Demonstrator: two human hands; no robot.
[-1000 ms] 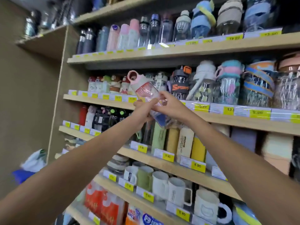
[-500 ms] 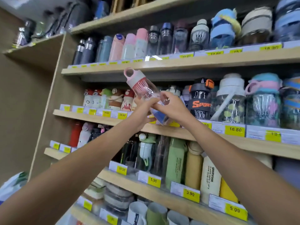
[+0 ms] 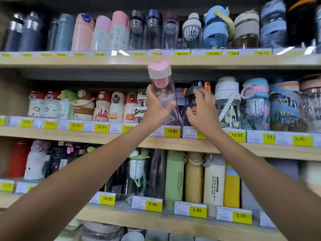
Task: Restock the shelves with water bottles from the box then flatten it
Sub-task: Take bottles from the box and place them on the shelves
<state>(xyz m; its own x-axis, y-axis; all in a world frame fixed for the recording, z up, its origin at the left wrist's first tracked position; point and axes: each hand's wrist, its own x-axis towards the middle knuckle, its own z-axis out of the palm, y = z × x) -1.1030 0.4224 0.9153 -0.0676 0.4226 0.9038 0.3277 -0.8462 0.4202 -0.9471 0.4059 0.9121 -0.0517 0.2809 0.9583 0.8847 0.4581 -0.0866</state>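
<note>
My left hand (image 3: 156, 108) grips a clear water bottle with a pink lid and loop (image 3: 160, 80), held upright in front of the middle shelf (image 3: 104, 138). The bottle's top overlaps the edge of the shelf above. My right hand (image 3: 202, 110) is beside it with fingers spread, touching a dark bottle with an orange clasp (image 3: 198, 89) on the middle shelf. The box is out of view.
Three wooden shelves are packed with bottles: pastel flasks (image 3: 102, 32) on the top, cartoon bottles (image 3: 102, 106) at the middle left, tall green and yellow flasks (image 3: 192, 178) below. Yellow price tags (image 3: 172, 131) line every shelf edge. The gap behind the held bottle is narrow.
The view swung to face the shelves. The pink-lidded bottle went from tilted to upright and rose. My right hand let go of it and moved right to the dark bottle.
</note>
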